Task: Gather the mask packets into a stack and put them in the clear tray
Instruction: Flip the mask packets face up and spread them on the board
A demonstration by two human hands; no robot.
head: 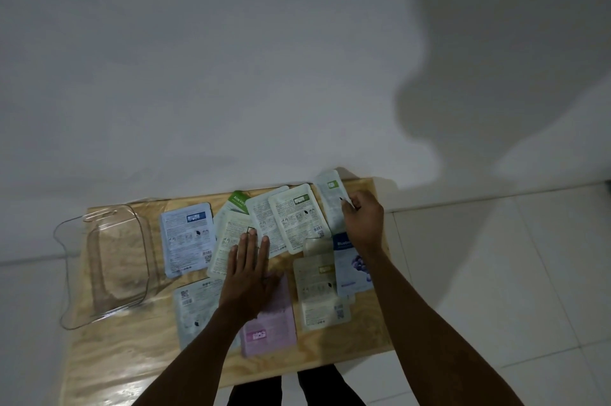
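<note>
barely begun: the mask packets (pixel 294 220) lie scattered across the counter (pixel 132 356), none stacked, and the clear tray (pixel 115 260), left of the left hand (pixel 248 273), holds nothing. that hand presses flat, fingers spread, on the middle packets; the right hand (pixel 362 223) pinches the far green-labelled packet (pixel 330 197).

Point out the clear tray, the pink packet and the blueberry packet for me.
clear tray (pixel 86 276): head view, on its left wall.
pink packet (pixel 269 331): head view, on its lower half.
blueberry packet (pixel 352 268): head view, on the berry picture.
</note>
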